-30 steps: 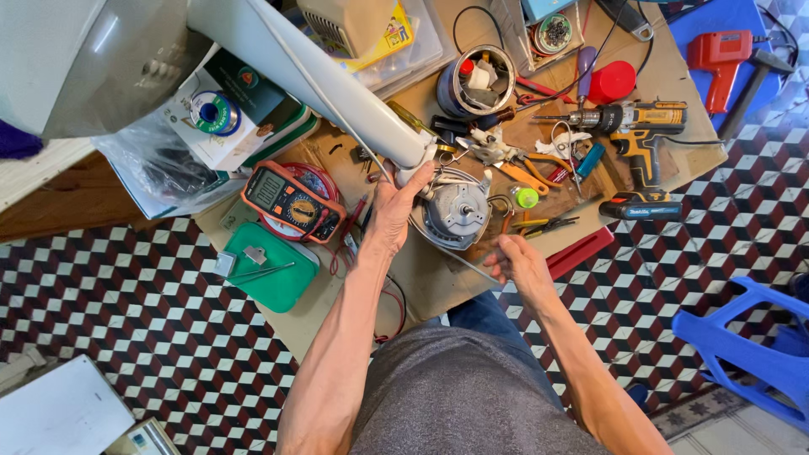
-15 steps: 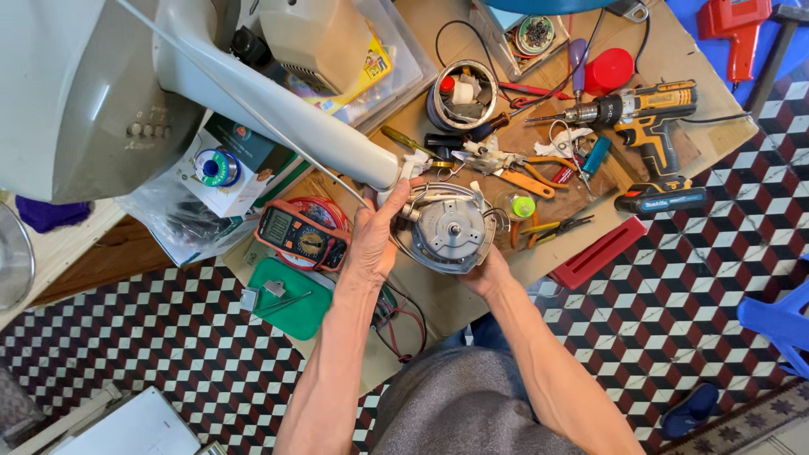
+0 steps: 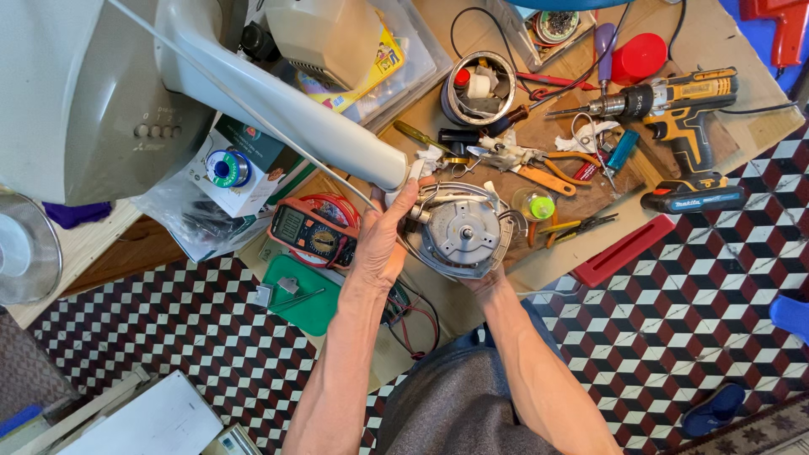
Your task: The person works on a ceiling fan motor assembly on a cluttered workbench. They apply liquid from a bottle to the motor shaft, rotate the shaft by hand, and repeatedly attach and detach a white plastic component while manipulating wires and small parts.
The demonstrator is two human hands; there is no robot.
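— Motor housing (image 3: 462, 229), round and silver-grey, where was it?

— Held up between both hands over the near edge of the table (image 3: 742, 42), just below the end of the pale grey fan pole (image 3: 286, 109) that slanted down from the upper left.

— And the hands?

— Left hand (image 3: 383, 240) was clamped on the housing's left side, thumb up by the pole's tip, fingers wrapped round the rim. Right hand (image 3: 482, 282) cupped it from underneath (mostly hidden behind the housing, so only a little of the palm and wrist showed), closed on it as far as I could tell.

— What lay beside it?

— To the left, touching distance from the left wrist, an orange-edged multimeter (image 3: 310, 233) sat on a red round thing, with a green tray (image 3: 308, 295) just below it. To the right, a small clear cup with a green bottom (image 3: 537, 204), then orange-handled pliers (image 3: 552, 179). Further right a yellow and black cordless drill (image 3: 674, 109) lay on its side, well apart from the hands.

— Anything behind?

— A round tin of odd parts (image 3: 479, 87) above the housing, and a red lid (image 3: 638, 57) near the far edge. Red and black wires (image 3: 413, 316) hung below the left forearm, over the checkered floor (image 3: 708, 303)
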